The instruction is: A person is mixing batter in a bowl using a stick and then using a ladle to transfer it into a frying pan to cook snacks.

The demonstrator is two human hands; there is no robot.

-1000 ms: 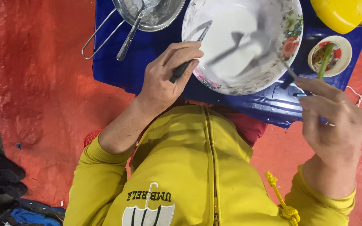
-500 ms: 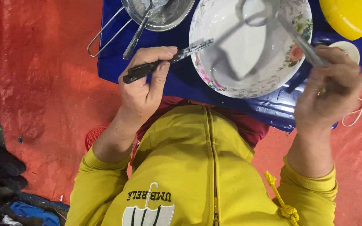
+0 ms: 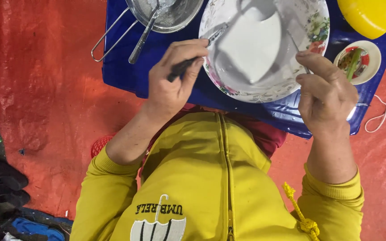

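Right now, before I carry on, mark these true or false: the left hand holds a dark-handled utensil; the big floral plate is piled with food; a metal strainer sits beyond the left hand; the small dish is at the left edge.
1. The left hand holds a dark-handled utensil: true.
2. The floral plate is piled with food: false, it shows a bare whitish surface.
3. A metal strainer sits beyond the left hand: true.
4. The small dish is at the left edge: false, it lies by the right hand.
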